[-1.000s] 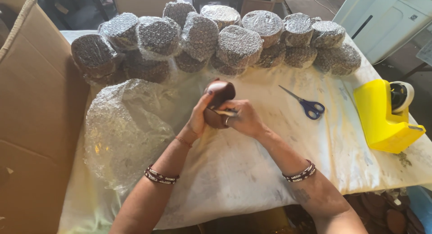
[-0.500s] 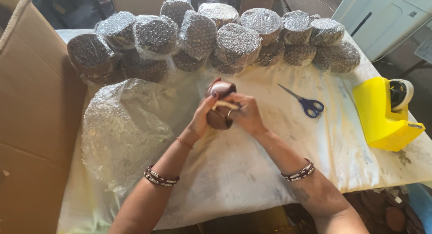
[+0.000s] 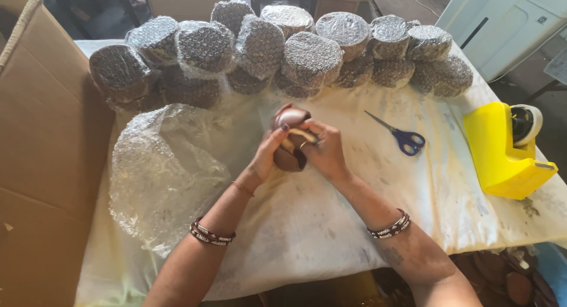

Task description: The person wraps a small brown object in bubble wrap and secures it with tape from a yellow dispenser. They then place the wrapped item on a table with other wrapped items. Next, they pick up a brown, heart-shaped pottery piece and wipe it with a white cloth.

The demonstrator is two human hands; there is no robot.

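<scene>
The left hand [image 3: 267, 156] and the right hand [image 3: 322, 148] were both closed around a small rounded dark-brown object [image 3: 289, 138], held between them just above the middle of the white-covered table [image 3: 331, 224]. The object's long axis ran away from the person, its rounded top clear of the fingers. Both hands were equally near. A crumpled sheet of clear bubble wrap [image 3: 165, 177] lay toward the left edge, blue-handled scissors [image 3: 401, 135] to the right, bubble-wrapped bundles [image 3: 307, 59] along the far edge.

Round bubble-wrapped bundles [image 3: 260, 47] crowd the table's far edge; brown cardboard box [image 3: 41, 135] left.
</scene>
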